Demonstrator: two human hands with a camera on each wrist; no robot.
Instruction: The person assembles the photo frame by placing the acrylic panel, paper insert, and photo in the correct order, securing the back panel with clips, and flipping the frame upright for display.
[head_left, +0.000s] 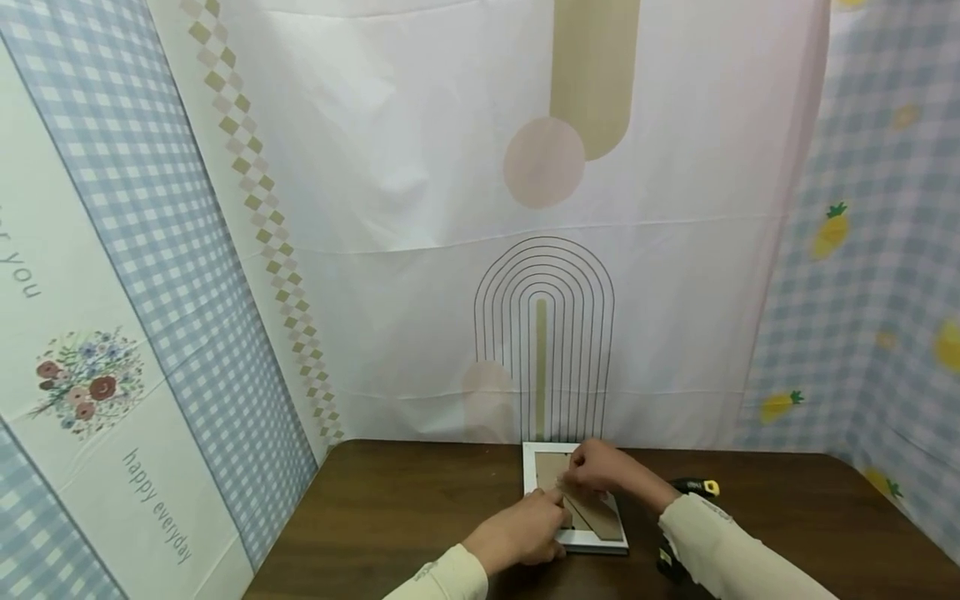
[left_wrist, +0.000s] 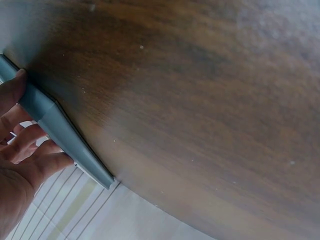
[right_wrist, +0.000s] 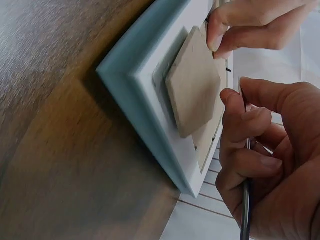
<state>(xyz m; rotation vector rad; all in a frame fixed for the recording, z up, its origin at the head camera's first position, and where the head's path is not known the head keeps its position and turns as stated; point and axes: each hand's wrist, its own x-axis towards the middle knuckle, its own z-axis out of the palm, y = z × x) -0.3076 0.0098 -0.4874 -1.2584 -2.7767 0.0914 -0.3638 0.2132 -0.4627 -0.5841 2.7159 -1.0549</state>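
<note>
A white picture frame [head_left: 531, 467] lies back side up on the table, its brown cardboard backing [head_left: 551, 468] showing. A cardboard stand flap [right_wrist: 195, 85] slants over that backing. My left hand [head_left: 525, 529] grips the frame's near left side; in the left wrist view, the thumb lies on the frame's outer edge [left_wrist: 65, 127]. Its fingertips touch the backing beside the flap in the right wrist view. Above the backing, my right hand [right_wrist: 275, 150] holds a thin metal tool [right_wrist: 246, 210] between thumb and curled fingers. What kind of tool it is cannot be made out.
A black and yellow tool handle [head_left: 696, 486] lies right of the frame, partly behind the right forearm. Another dark item with yellow [head_left: 670, 562] sits nearer, beside the right sleeve. A patterned cloth [head_left: 420, 333] hangs behind the brown wooden table [head_left: 405, 492].
</note>
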